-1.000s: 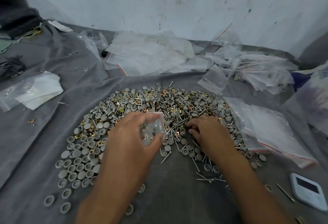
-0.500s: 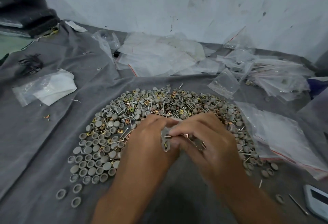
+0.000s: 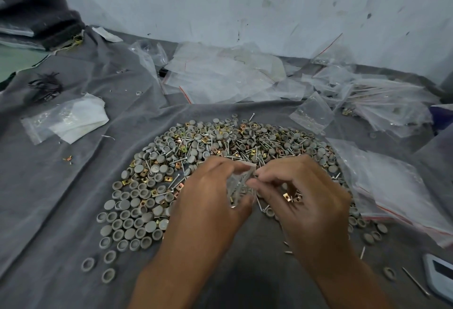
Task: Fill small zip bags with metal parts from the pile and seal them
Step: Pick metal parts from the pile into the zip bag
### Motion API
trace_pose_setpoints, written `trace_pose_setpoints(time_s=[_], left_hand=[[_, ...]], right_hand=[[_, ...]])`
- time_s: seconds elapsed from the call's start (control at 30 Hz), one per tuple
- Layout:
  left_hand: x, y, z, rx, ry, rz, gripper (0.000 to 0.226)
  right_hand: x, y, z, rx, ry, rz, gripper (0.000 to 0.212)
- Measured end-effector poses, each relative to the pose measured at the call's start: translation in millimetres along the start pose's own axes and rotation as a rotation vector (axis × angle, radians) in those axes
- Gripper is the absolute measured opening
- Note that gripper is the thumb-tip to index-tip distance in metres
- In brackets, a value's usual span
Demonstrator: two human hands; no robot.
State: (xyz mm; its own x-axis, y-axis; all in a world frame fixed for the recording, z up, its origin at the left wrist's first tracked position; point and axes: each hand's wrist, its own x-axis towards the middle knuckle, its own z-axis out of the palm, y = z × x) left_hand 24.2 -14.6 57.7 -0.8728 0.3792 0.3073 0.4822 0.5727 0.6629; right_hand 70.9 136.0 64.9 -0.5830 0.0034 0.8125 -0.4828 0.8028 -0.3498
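While both hands pinch the zip bag [image 3: 239, 182], pile [image 3: 220, 147] crowds them.

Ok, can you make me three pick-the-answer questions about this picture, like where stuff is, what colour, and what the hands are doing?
1. Where is the stack of empty zip bags?
A. right of the pile
B. on the wall
C. under the hands

2. What colour is the cloth?
A. red
B. grey
C. yellow

3. What is the left hand doing?
A. lying flat
B. holding a small zip bag
C. waving

Answers: 1 A, the stack lies beside the pile of metal parts on its right. 2 B, grey everywhere. 3 B, its fingers wrap the bag while the right hand pinches at its mouth.
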Motion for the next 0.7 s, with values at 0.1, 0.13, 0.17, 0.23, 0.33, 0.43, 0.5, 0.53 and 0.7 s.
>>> trace_pose_setpoints(time_s=[0.1, 0.13, 0.17, 0.23, 0.33, 0.43, 0.5, 0.53, 0.7], left_hand=[[1, 2, -1, -0.012, 0.008, 0.009, 0.030], [1, 3, -1, -0.008, 0.004, 0.005, 0.031], [1, 3, -2, -0.004, 0.000, 0.002, 0.032], [-1, 4, -3, -0.020, 0.005, 0.009, 0.033], [-4, 9, -7, -0.041, 0.001, 0.053, 0.028], [-6, 15, -13, -0.085, -0.007, 0.084, 0.029], [-6, 17, -15, -0.106, -0.014, 0.097, 0.035], [-6, 18, -15, -0.138, -0.018, 0.090, 0.038], [-3, 17, -13, -0.329, 0.067, 0.033, 0.052]], right_hand=[[-1, 5, 3, -0.031, -0.085, -0.007, 0.013], [-1, 7, 2, -0.017, -0.076, 0.035, 0.014], [0, 10, -1, 0.007, -0.059, 0.089, 0.013], [0, 17, -6, 0.036, -0.076, 0.170, 0.014], [-2, 23, -8, 0.123, -0.213, 0.241, 0.020], [0, 18, -6, 0.247, -0.185, 0.335, 0.013], [2, 15, -5, 0.307, -0.111, 0.379, 0.007], [2, 14, -6, 0.345, -0.076, 0.412, 0.006], [2, 13, -10, 0.594, 0.018, 0.610, 0.010]])
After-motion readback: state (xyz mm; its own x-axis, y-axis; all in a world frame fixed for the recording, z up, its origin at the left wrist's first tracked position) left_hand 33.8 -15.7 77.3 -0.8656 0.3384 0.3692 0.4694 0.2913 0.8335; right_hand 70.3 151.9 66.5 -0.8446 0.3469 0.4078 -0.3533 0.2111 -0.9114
